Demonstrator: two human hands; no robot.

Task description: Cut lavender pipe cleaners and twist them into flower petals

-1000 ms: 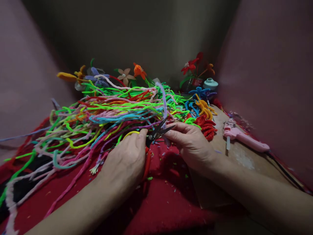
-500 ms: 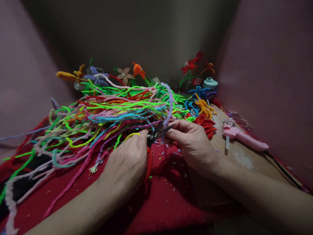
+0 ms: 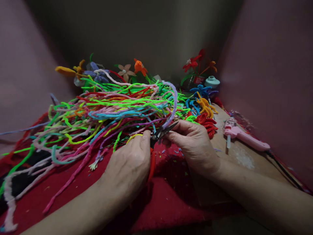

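My left hand is closed around red-handled scissors, whose dark blades point right and up. My right hand pinches a lilac pipe cleaner that arches up from its fingers and meets the blades. A yellow loop of pipe cleaner lies by my left thumb. Right behind both hands spreads a big tangle of coloured pipe cleaners on a red cloth.
A pink glue gun with a black cord lies on the wooden board at the right. Bent red, orange and blue pieces sit beside it. Pipe-cleaner flowers and a teal lid stand at the back.
The lilac pipe cleaner has bent further over into a taller arch. Both hands and the scissors have shifted slightly right, with the blades closer together.
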